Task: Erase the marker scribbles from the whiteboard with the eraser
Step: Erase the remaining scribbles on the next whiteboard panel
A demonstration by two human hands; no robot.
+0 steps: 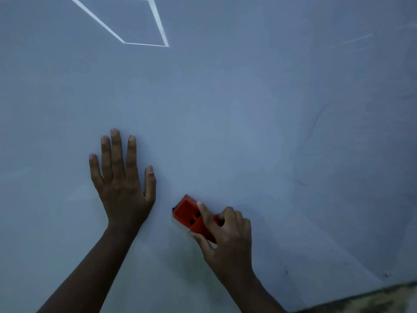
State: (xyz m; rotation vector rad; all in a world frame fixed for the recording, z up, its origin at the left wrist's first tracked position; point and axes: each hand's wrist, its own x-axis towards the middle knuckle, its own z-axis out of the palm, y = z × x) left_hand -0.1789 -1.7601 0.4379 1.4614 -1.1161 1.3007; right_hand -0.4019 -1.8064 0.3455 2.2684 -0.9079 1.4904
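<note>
The orange eraser (191,215) lies flat against the whiteboard (225,109), in its lower middle area. Your right hand (225,236) grips the eraser, index finger stretched along its back, thumb clamped on its lower edge. Your left hand (123,181) rests flat on the board just beside the eraser, fingers straight and spread. Faint marker traces (312,129) remain toward the right edge. A bright reflected outline (144,44) shows near the top edge.
</note>
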